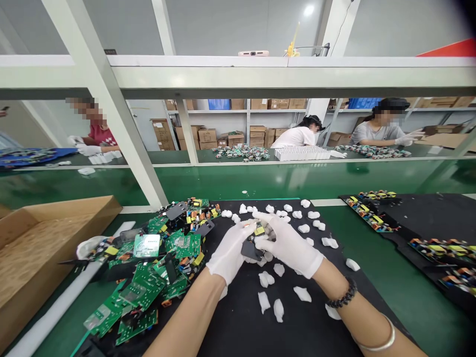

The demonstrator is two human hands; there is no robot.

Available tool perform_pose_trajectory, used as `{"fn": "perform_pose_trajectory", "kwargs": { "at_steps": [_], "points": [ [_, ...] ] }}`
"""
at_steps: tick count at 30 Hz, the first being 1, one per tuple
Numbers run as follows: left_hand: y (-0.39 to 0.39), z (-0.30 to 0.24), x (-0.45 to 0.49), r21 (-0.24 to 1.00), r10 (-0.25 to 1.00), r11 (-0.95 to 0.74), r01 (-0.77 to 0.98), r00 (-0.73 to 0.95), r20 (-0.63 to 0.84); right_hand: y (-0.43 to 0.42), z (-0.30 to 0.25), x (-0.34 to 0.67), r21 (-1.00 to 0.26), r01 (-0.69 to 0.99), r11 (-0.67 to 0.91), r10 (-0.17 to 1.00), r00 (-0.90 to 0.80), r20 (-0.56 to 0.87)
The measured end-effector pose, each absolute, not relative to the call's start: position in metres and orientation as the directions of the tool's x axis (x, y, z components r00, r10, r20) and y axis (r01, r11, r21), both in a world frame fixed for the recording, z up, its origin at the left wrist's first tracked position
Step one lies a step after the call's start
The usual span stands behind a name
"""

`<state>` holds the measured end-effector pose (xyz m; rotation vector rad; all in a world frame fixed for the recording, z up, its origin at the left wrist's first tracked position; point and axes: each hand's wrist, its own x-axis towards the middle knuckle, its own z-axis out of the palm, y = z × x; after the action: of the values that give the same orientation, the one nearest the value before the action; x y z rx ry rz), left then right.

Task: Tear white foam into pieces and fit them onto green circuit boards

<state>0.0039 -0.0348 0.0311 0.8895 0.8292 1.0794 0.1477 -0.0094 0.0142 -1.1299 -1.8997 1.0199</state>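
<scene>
Apparently much is left, since many boards lie piled while the left hand holds one circuit board over the mat, the right hand curved beside it (grip unclear to me)

Head camera, single view: worn on person's head, facing forward and down, wide angle. Near, lower centre: left hand and right hand over black mat, both forearms cut by bottom edge. Middle depth: white crossbeam across upper frame. Far: shelving rack, seen beneath crossbeam.
</scene>
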Motion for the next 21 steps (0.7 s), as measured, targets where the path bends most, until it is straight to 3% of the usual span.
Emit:
{"fn": "perform_pose_trajectory", "kwargs": {
  "at_steps": [4, 8, 12, 16, 21],
  "points": [
    [-0.034, 0.036, -0.001, 0.915, 0.951, 0.224, -0.336, 0.282, -0.129, -0.010, 0.027, 0.161, -0.995, 0.017, 0.102, 0.820, -0.567, 0.074],
    [-0.035, 0.040, -0.001, 0.922, 0.968, 0.193, -0.337, 0.217, -0.123, -0.012, 0.032, 0.162, -0.966, -0.236, -0.109, 0.821, -0.569, 0.047],
    [-0.033, 0.038, 0.002, 0.918, 0.978, 0.189, -0.349, 0.151, -0.143, -0.014, 0.026, 0.151, -0.920, -0.325, -0.219, 0.794, -0.607, 0.025],
    [-0.036, 0.042, -0.001, 0.912, 0.958, 0.230, -0.339, 0.247, -0.149, -0.015, 0.021, 0.148, -0.853, -0.384, -0.355, 0.784, -0.619, -0.048],
    [-0.042, 0.048, -0.005, 0.894, 0.940, 0.257, -0.368, 0.311, -0.142, -0.017, 0.022, 0.148, -0.818, -0.449, -0.360, 0.790, -0.613, -0.011]
  ]
}}
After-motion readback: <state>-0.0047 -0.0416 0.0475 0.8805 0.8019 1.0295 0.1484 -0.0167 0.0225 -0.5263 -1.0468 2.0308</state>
